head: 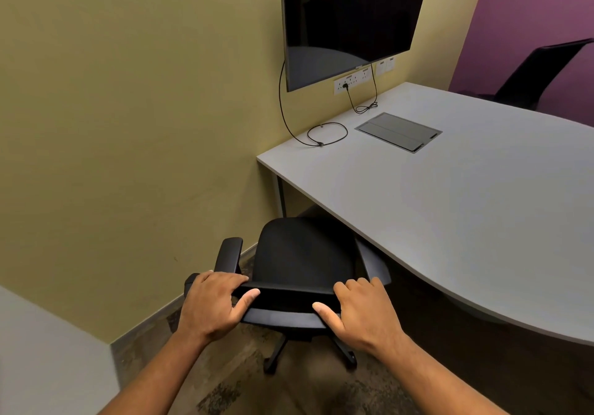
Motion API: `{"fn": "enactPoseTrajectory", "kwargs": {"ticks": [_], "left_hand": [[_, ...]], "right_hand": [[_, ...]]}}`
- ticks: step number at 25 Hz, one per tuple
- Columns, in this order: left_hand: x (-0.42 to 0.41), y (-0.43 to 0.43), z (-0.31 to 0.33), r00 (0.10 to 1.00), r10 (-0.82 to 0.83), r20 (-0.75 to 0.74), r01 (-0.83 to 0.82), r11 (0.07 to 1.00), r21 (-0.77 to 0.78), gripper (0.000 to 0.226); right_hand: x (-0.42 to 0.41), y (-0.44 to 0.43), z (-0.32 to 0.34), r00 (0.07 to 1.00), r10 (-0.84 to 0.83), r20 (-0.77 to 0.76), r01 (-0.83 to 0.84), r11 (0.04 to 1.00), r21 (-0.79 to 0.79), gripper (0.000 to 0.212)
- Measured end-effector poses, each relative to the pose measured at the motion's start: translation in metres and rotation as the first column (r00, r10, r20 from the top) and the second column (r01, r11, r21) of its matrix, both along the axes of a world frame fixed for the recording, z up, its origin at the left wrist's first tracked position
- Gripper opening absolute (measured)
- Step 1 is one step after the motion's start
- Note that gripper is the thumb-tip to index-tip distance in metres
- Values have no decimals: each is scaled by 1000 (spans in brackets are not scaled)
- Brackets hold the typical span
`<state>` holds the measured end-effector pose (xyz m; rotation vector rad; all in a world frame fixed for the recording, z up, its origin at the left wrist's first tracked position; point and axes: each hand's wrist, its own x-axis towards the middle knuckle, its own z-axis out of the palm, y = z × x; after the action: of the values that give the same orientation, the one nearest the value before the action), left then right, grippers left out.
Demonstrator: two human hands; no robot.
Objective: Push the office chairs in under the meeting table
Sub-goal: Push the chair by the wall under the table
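Both hands (L (pixel 212 305), R (pixel 363 311)) grip chair (pixel 302 254) backrest top; seat faces table (pixel 450 205).

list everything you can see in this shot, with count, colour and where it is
office chair: 1, black, by the near table edge, seat partly under it
second chair: 1, black, far side of the table by the purple wall
meeting table: 1, pale grey, right half of the view
cable hatch: 1, grey, set in the tabletop near the wall
screen: 1, black, on the yellow wall above the table
socket strip: 1, white, on the wall below the screen
cables: at least 2, black, hanging from the wall onto the table
left hand: 1, gripping the top of the chair back, left end
right hand: 1, gripping the top of the chair back, right end
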<state>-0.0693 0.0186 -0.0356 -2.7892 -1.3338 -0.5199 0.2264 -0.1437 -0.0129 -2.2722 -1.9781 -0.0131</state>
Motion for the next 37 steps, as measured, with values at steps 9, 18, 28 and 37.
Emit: {"fn": "enactPoseTrajectory", "kwargs": {"ticks": [9,18,28,37], "left_hand": [[4,64,-1,994,-98,-50,97,995,-23,67],[42,149,1,987,-85,-137,73,993,-95,58],[94,210,15,971,30,-237,-82,974,-211,90],[123,299,11,977,-74,-198,32,977,-209,80]], "right_hand": [[-9,25,0,998,-58,-39,55,997,-54,81],[3,82,0,988,-102,-113,94,993,-77,86],[23,142,-3,989,-104,-102,95,992,-86,104],[30,208,-5,979,-180,-95,174,982,-70,101]]}}
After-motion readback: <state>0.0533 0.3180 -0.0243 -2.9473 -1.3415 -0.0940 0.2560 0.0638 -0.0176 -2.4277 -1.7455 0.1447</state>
